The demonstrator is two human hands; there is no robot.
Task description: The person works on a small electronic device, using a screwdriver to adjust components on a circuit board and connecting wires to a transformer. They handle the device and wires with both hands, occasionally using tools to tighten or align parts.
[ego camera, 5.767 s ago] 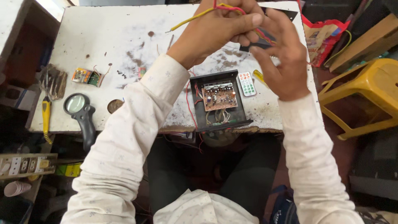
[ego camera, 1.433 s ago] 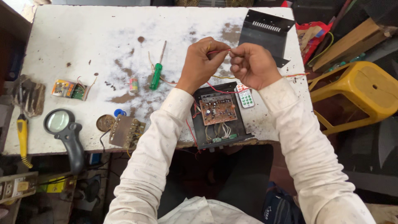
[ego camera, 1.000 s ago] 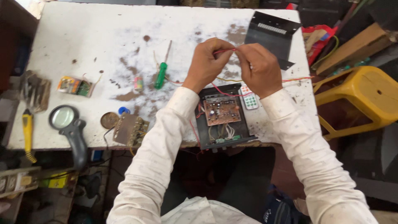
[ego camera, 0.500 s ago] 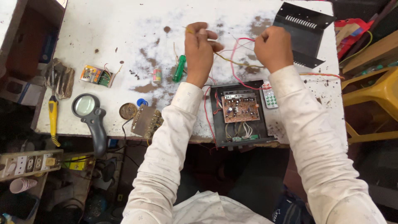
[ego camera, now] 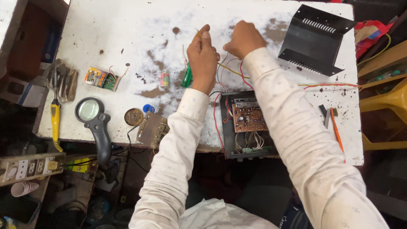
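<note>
Since prev. frame both hands are farther apart and the wire between them is drawn out more. Left hand (ego camera: 203, 59) pinches yellow wire (ego camera: 227, 68) end between thumb and fingers, raised over table (ego camera: 106, 34) centre. Right hand (ego camera: 243, 38) is closed; what it grips can't be told, fingers hidden. Wire runs down to the open amp box (ego camera: 248, 125) at the near edge. Judged: wire is light, limp, thin and kinks easily; grip near the stripped tip. Screwdriver (ego camera: 186, 78) lies beside left hand, cover (ego camera: 313, 40) at far right corner.
</note>
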